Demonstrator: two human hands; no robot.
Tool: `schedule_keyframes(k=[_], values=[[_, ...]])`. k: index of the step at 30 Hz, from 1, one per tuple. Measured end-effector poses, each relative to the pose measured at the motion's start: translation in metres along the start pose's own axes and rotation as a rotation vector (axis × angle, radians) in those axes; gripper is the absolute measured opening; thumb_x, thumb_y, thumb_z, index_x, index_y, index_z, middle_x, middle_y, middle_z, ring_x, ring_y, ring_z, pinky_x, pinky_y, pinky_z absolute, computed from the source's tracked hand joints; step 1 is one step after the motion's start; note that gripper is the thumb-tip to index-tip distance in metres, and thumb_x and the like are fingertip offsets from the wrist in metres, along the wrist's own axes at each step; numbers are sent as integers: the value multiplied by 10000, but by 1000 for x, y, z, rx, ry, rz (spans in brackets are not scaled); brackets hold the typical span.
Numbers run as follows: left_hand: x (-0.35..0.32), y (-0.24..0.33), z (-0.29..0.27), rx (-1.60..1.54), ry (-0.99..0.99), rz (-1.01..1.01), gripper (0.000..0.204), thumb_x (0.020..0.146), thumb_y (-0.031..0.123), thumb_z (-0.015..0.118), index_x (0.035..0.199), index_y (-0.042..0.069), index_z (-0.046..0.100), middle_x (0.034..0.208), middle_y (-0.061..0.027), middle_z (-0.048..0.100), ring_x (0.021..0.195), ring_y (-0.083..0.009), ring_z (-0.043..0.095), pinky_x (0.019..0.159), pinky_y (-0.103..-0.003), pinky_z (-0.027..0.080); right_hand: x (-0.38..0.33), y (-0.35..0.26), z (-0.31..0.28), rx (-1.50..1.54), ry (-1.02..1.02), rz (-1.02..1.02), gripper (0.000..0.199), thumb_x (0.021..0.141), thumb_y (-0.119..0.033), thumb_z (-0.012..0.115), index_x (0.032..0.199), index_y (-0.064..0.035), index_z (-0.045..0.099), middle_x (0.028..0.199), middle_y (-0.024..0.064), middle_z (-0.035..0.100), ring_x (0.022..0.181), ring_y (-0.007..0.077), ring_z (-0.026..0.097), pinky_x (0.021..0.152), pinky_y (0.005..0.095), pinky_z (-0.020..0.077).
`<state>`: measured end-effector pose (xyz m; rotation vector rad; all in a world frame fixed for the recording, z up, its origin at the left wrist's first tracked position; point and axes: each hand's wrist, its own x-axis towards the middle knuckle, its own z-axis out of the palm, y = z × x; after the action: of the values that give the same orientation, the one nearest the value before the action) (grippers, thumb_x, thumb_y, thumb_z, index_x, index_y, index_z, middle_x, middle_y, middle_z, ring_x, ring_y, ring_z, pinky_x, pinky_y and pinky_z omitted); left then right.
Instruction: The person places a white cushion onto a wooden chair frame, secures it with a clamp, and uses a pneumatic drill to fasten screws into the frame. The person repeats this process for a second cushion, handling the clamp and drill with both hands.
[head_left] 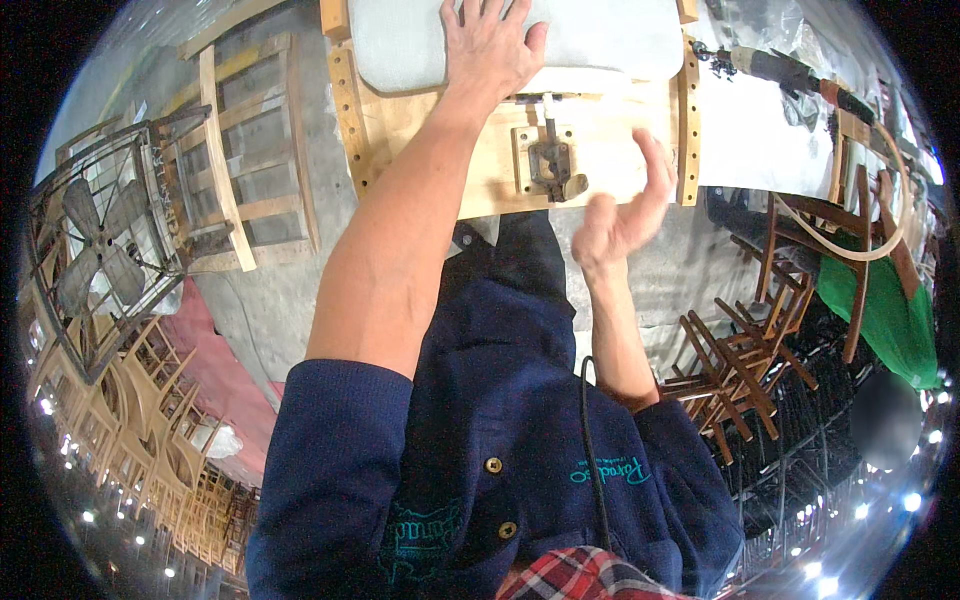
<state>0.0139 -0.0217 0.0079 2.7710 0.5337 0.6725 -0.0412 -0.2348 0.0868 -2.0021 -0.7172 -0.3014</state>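
On the wooden bench [440, 150], left hand [490, 45] presses grey cushion [400, 40], fingers spread; right hand [625, 215] open.

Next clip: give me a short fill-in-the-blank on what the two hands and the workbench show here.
1. The left hand lies flat on a pale grey ____ on the wooden board.
2. The right hand hovers open and holds ____.
3. A metal clamp sits on the board, nearest the ____ hand.
4. A caged ____ stands on the person's left.

Missing words: cushion; nothing; right; fan
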Motion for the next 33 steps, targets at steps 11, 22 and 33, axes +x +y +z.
schedule_keyframes(k=[11, 22, 33], values=[[-3, -1, 1, -66, -30, -42, 527, 925, 351, 610, 1372, 73, 605, 1509, -163, 471, 1404, -356, 401, 1136, -618, 298, 19, 38, 62, -208, -253, -135, 694, 940, -421, 696, 1412, 32, 464, 1403, 288, 478, 1309, 426, 448, 1093, 549, 372], [0, -9, 11, -38, -142, -44, 594, 978, 452, 571, 1493, 162, 515, 1594, -133, 399, 1473, -353, 329, 1175, -653, 206, 46, 50, 69, 100, -222, 211, 600, 935, -293, 733, 1385, 29, 500, 1347, 263, 542, 1266, 377, 530, 1089, 487, 404], [79, -37, 26, 73, -269, -30, 838, 890, 653, 644, 1546, 172, 444, 1645, -132, 327, 1527, -330, 267, 1212, -639, 173, 131, 268, -78, -475, -125, 594, 370, 963, -312, 674, 1166, -4, 684, 916, 185, 746, 919, 291, 728, 833, 406, 543]])
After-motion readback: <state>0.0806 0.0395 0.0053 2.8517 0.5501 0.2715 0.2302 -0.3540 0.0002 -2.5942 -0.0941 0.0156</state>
